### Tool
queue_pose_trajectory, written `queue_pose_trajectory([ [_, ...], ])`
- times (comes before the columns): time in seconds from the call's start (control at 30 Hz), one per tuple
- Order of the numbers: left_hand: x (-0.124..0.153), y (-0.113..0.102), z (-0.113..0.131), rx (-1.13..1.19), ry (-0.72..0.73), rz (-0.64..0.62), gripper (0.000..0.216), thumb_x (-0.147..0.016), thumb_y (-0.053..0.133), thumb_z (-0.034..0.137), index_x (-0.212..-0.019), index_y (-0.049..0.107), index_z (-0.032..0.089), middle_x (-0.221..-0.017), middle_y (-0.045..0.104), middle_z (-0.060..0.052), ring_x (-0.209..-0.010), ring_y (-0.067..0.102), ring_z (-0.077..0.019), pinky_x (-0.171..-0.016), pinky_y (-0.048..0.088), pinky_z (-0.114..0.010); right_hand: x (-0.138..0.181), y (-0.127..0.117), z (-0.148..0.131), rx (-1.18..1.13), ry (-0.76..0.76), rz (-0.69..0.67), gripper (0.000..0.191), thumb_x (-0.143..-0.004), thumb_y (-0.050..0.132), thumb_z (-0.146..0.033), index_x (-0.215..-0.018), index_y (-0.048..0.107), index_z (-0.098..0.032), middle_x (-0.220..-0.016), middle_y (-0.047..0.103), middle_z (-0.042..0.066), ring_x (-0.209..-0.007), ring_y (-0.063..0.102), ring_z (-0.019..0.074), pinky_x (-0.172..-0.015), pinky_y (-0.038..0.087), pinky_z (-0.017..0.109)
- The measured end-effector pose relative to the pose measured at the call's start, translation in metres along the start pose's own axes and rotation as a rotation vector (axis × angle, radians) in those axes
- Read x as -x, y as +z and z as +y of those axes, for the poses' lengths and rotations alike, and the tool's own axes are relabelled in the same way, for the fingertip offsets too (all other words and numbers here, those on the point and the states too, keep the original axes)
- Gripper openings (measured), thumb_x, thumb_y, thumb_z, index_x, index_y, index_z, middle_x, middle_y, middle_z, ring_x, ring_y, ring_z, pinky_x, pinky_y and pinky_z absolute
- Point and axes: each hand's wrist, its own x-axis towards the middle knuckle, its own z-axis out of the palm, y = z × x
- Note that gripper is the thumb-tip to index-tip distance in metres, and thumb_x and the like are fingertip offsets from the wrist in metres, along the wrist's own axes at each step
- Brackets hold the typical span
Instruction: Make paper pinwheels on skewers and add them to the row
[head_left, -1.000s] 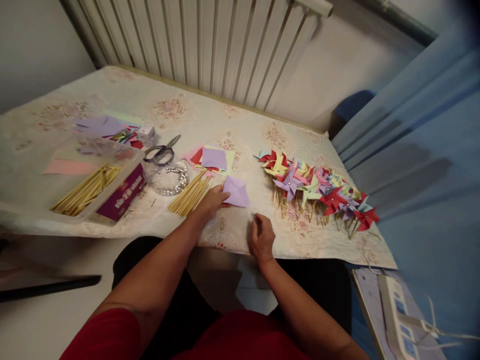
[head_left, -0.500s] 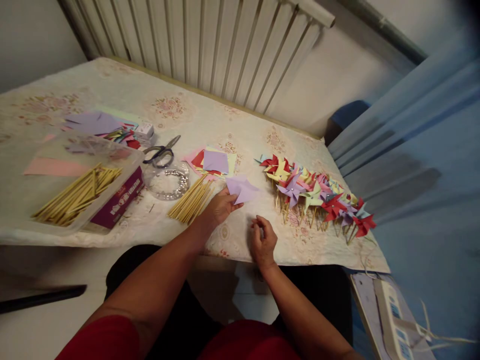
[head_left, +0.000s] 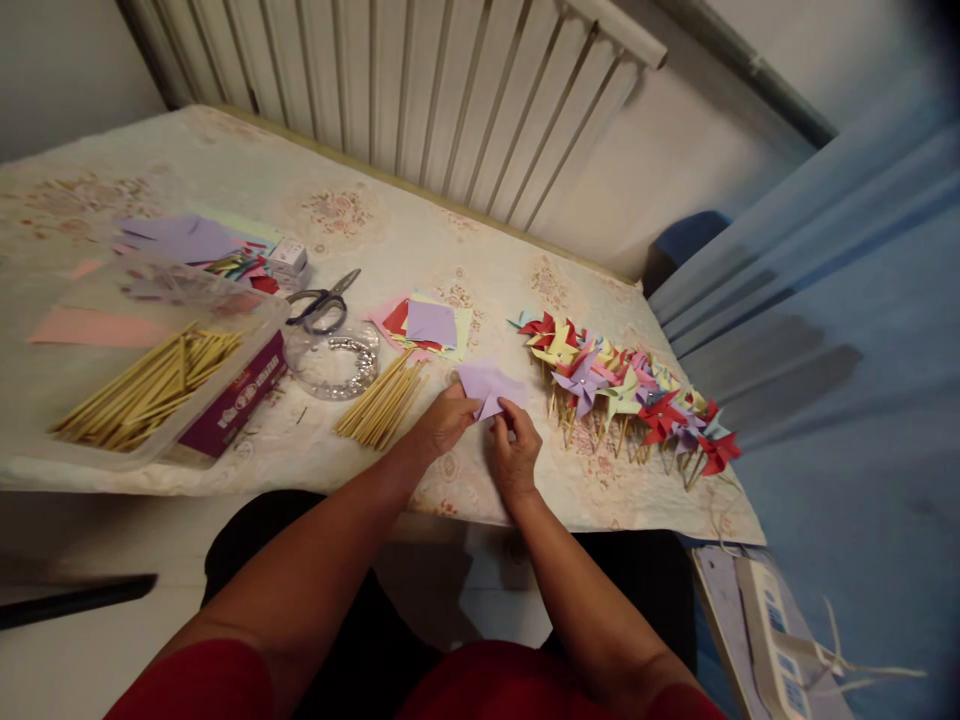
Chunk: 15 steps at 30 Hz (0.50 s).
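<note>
A lilac paper square [head_left: 489, 386] is held just above the table's front part. My left hand [head_left: 448, 420] pinches its lower left side between thumb and fingers. At the lower right edge, the fingertips of my right hand [head_left: 517, 440] are closed on the same paper. Left of my hands lies a loose bundle of thin wooden sticks [head_left: 384, 398]. Behind it is a small pile of coloured paper squares [head_left: 431, 324], lilac on top. Rows of finished paper pinwheels [head_left: 621, 390] on sticks lie to the right.
A clear plastic box [head_left: 232, 395] of wooden sticks stands at left, beside a round dish [head_left: 334, 362] of small shiny pins and dark-handled scissors [head_left: 324, 305]. More coloured paper [head_left: 180, 240] lies behind the box. A power strip [head_left: 772, 640] sits low at right.
My right hand has moved up and left and taken hold of the lilac paper's lower edge. My left hand keeps its grip, with the paper shifted slightly right.
</note>
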Motion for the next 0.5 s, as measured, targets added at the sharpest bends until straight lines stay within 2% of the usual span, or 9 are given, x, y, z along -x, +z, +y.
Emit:
queue_pose_trajectory([
  [0.17,-0.001,-0.003,-0.007,0.124,-0.051,0.014,0.038,-0.071,0.059,0.020,-0.108,0.062,0.021,-0.103,0.072,-0.004,-0.098,0.066,-0.0183,-0.086,0.051,-0.032,-0.001,0.000,-0.001,-0.014,0.033,0.011,0.027,-0.094,0.048,-0.028,-0.109,0.068,-0.019,-0.094,0.070,0.009,-0.085,0.068,0.0199,-0.079,0.057,0.036],
  [0.33,-0.005,-0.003,-0.014,0.309,-0.082,0.073,0.029,-0.068,0.073,0.030,-0.094,0.064,0.018,-0.093,0.072,-0.005,-0.088,0.066,-0.0191,-0.079,0.054,-0.031,-0.002,0.001,0.001,-0.095,0.068,0.021,0.022,-0.093,0.051,-0.030,-0.099,0.070,-0.020,-0.089,0.071,0.006,-0.083,0.067,0.0185,-0.080,0.055,0.034],
  [0.5,-0.004,-0.003,-0.017,0.187,-0.012,0.106,0.025,-0.071,0.071,0.036,-0.087,0.063,0.018,-0.086,0.069,-0.005,-0.083,0.065,-0.0186,-0.074,0.054,-0.029,-0.002,0.003,0.002,-0.146,0.189,-0.035,0.022,-0.092,0.053,-0.035,-0.092,0.069,-0.020,-0.085,0.071,0.004,-0.077,0.066,0.0179,-0.073,0.053,0.031],
])
